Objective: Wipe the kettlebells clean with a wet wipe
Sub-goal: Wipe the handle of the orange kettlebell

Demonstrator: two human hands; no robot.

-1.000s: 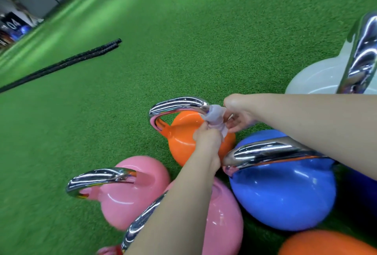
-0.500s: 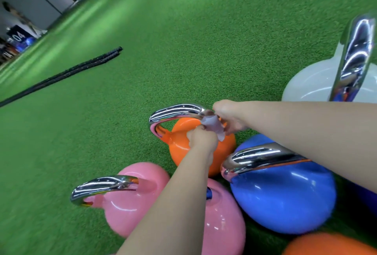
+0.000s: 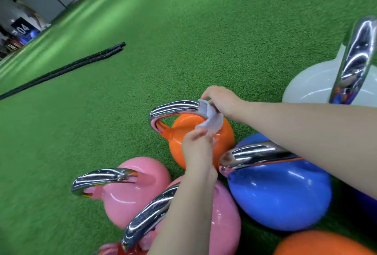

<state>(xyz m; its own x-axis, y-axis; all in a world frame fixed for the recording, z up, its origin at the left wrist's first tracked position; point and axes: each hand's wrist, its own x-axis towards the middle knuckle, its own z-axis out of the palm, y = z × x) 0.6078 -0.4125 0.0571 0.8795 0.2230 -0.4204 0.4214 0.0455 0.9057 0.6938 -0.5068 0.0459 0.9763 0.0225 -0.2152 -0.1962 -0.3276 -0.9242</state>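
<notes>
Chrome handle point(image 3: 175, 106) wrapped in limp wet wipe point(image 3: 210, 121); left grip point(image 3: 199, 144), right grip point(image 3: 221, 99) pinching wipe ends

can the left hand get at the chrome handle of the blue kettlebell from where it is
Probably yes. The left hand, pinching the white wet wipe, sits just beside the blue kettlebell's chrome handle, with nothing between them; only the right forearm crosses above its far end.

Wet wipe point(image 3: 210, 119) (white) over orange kettlebell point(image 3: 195, 138)
</notes>
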